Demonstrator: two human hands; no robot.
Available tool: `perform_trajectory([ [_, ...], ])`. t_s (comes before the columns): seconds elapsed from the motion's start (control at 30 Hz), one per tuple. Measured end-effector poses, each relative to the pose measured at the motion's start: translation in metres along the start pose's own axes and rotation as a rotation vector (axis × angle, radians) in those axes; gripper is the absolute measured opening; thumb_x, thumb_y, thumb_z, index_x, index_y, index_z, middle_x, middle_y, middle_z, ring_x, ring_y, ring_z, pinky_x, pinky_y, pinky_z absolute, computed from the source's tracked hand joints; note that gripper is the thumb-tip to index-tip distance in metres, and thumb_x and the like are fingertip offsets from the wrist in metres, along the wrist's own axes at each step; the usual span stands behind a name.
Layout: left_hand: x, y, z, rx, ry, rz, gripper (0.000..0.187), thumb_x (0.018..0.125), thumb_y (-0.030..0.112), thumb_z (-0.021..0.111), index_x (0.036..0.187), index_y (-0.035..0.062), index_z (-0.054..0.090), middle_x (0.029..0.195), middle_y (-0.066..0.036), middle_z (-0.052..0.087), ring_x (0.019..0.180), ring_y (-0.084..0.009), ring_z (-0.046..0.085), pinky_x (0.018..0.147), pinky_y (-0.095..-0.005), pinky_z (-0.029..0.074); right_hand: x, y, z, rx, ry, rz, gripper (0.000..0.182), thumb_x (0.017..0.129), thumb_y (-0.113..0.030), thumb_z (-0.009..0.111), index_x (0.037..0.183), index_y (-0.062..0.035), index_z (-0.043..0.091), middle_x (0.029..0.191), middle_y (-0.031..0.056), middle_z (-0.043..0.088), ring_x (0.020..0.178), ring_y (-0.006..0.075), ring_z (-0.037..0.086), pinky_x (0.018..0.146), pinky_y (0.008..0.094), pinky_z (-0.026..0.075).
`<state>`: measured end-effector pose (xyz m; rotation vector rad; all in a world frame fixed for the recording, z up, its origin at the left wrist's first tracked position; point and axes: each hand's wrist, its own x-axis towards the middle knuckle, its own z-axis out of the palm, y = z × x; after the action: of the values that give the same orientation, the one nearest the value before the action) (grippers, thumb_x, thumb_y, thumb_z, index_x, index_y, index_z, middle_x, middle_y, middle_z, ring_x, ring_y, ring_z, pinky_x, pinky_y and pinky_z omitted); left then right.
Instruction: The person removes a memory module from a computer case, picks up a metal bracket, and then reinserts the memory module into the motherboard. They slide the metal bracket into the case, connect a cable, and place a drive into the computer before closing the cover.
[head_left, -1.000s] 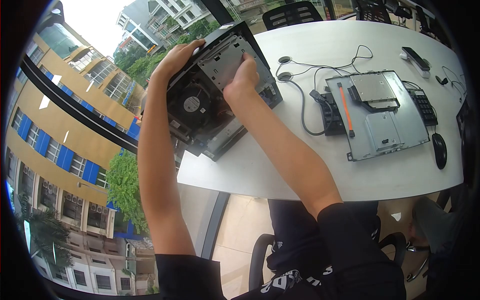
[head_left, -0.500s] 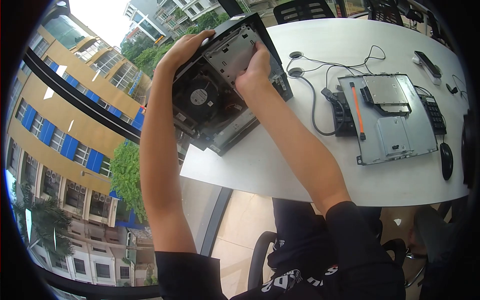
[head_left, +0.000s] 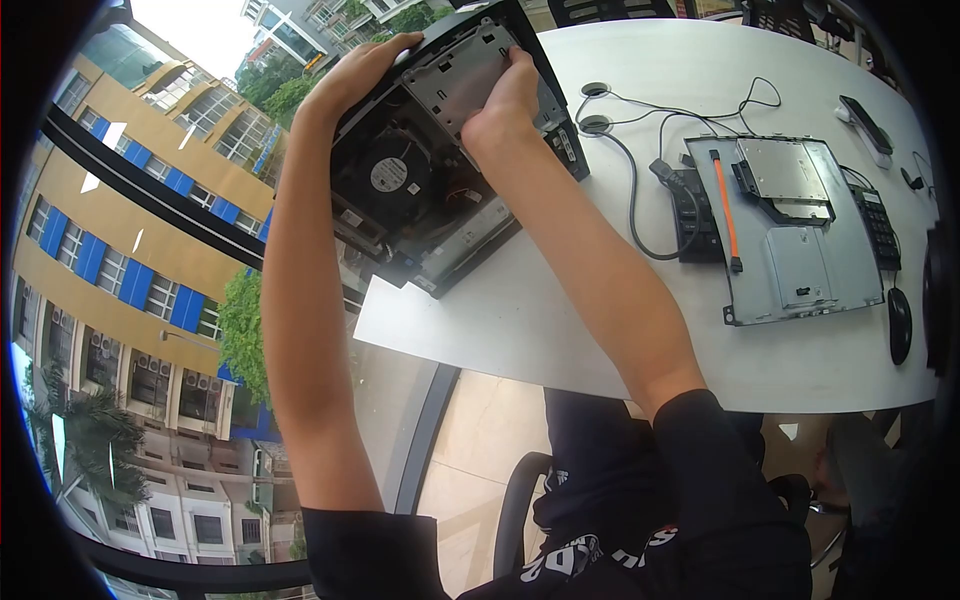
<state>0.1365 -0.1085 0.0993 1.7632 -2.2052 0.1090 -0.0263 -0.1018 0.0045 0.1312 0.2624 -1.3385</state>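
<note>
An opened desktop computer case (head_left: 470, 262) sits tilted at the left end of the table, with its inside facing me. A round black fan (head_left: 390, 175) with a white label shows inside it. My left hand (head_left: 362, 72) is closed over the case's upper left edge, its fingertips partly hidden. My right hand (head_left: 508, 105) grips a silver metal drive bracket (head_left: 450, 85) in the upper part of the case. Its fingers bend at the bracket's right side, and the palm hides part of the plate.
Right of the case lie a metal side panel (head_left: 755, 280) with an optical drive (head_left: 785, 170) and an orange cable (head_left: 726, 215) on it. Black cables (head_left: 634, 200), a keyboard (head_left: 876, 230), a mouse (head_left: 899, 328) and a dark handheld device (head_left: 866, 125) surround it. A window borders the left.
The case and both hands sit slightly higher and further left in view, while the side panel appears shifted right. Both hands keep their places on the case; the right thumb shows less.
</note>
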Motion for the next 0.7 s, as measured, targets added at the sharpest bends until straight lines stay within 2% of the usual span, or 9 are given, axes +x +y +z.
perform_trajectory([
  [0.07, -0.001, 0.008, -0.001, -0.062, -0.026, -0.087, 0.047, 0.107, 0.041, 0.043, 0.144, 0.0192, 0.062, 0.124, -0.011, 0.07, 0.11, -0.0157, 0.062, 0.104, -0.0323, 0.045, -0.002, -0.001, -0.002, -0.032, 0.014, -0.007, 0.064, 0.095, -0.046, 0.061, 0.136, 0.0028, 0.056, 0.13, 0.0122, 0.063, 0.111, 0.0266, 0.065, 0.094, 0.0447, 0.052],
  [0.17, 0.002, 0.006, -0.003, -0.057, -0.042, -0.09, 0.055, 0.106, 0.048, 0.044, 0.145, 0.013, 0.061, 0.128, -0.011, 0.068, 0.115, -0.016, 0.061, 0.106, -0.0316, 0.043, -0.01, -0.006, -0.001, -0.023, 0.003, 0.053, 0.055, 0.099, -0.044, 0.061, 0.14, -0.0078, 0.057, 0.138, 0.0056, 0.06, 0.126, 0.0201, 0.057, 0.11, 0.0381, 0.042],
  [0.27, -0.003, 0.027, -0.002, -0.028, -0.071, -0.186, 0.048, 0.108, 0.038, 0.037, 0.153, 0.0288, 0.05, 0.137, -0.016, 0.065, 0.124, -0.0308, 0.063, 0.112, -0.042, 0.042, -0.008, -0.003, -0.003, -0.039, 0.012, 0.034, 0.058, 0.1, -0.047, 0.06, 0.142, -0.006, 0.055, 0.138, 0.0071, 0.061, 0.125, 0.0217, 0.058, 0.109, 0.0377, 0.043],
  [0.37, -0.005, 0.027, -0.003, 0.052, -0.061, -0.104, 0.047, 0.108, 0.04, 0.036, 0.154, 0.0326, 0.048, 0.137, -0.017, 0.065, 0.125, -0.033, 0.062, 0.112, -0.0442, 0.042, -0.009, -0.001, -0.003, -0.038, -0.023, 0.023, 0.062, 0.102, -0.049, 0.059, 0.142, -0.0011, 0.054, 0.138, 0.0105, 0.061, 0.123, 0.0239, 0.06, 0.107, 0.0378, 0.046],
  [0.4, -0.004, 0.019, -0.001, 0.064, -0.033, -0.023, 0.047, 0.108, 0.042, 0.036, 0.154, 0.0357, 0.047, 0.139, -0.018, 0.063, 0.125, -0.0345, 0.062, 0.112, -0.0451, 0.042, -0.006, 0.001, -0.002, -0.055, -0.007, 0.011, 0.065, 0.102, -0.052, 0.058, 0.139, 0.0019, 0.055, 0.135, 0.0115, 0.062, 0.119, 0.0245, 0.062, 0.103, 0.0382, 0.048],
  [0.5, -0.003, 0.013, -0.001, 0.1, -0.049, 0.06, 0.048, 0.108, 0.042, 0.036, 0.155, 0.0364, 0.046, 0.138, -0.02, 0.064, 0.125, -0.0341, 0.062, 0.111, -0.0451, 0.043, 0.009, 0.011, -0.001, -0.111, 0.032, -0.039, 0.073, 0.101, -0.057, 0.056, 0.133, 0.0084, 0.056, 0.129, 0.0138, 0.064, 0.109, 0.0257, 0.066, 0.095, 0.039, 0.053],
  [0.57, -0.001, 0.023, 0.0, 0.007, -0.06, -0.163, 0.053, 0.103, 0.06, 0.039, 0.148, 0.0385, 0.055, 0.131, -0.022, 0.067, 0.122, -0.0348, 0.065, 0.111, -0.0443, 0.044, 0.016, 0.02, -0.002, -0.145, 0.035, -0.066, 0.073, 0.102, -0.057, 0.055, 0.131, 0.0093, 0.057, 0.129, 0.014, 0.065, 0.108, 0.0258, 0.066, 0.094, 0.0388, 0.054],
  [0.63, -0.001, 0.02, 0.002, 0.0, 0.01, -0.138, 0.061, 0.099, 0.07, 0.04, 0.143, 0.0347, 0.062, 0.128, -0.022, 0.069, 0.121, -0.0351, 0.066, 0.111, -0.0436, 0.045, 0.012, 0.02, 0.0, -0.095, -0.024, -0.068, 0.071, 0.101, -0.058, 0.056, 0.13, 0.0065, 0.058, 0.125, 0.0132, 0.066, 0.106, 0.0253, 0.067, 0.094, 0.0396, 0.054],
  [0.7, -0.004, 0.023, -0.001, 0.018, -0.068, -0.1, 0.061, 0.102, 0.062, 0.039, 0.151, 0.0288, 0.053, 0.147, -0.017, 0.055, 0.139, -0.0309, 0.049, 0.121, -0.0429, 0.031, 0.008, 0.013, -0.007, -0.094, -0.08, -0.039, 0.069, 0.101, -0.058, 0.056, 0.131, 0.0045, 0.059, 0.123, 0.0127, 0.067, 0.106, 0.0246, 0.067, 0.095, 0.0402, 0.054],
])
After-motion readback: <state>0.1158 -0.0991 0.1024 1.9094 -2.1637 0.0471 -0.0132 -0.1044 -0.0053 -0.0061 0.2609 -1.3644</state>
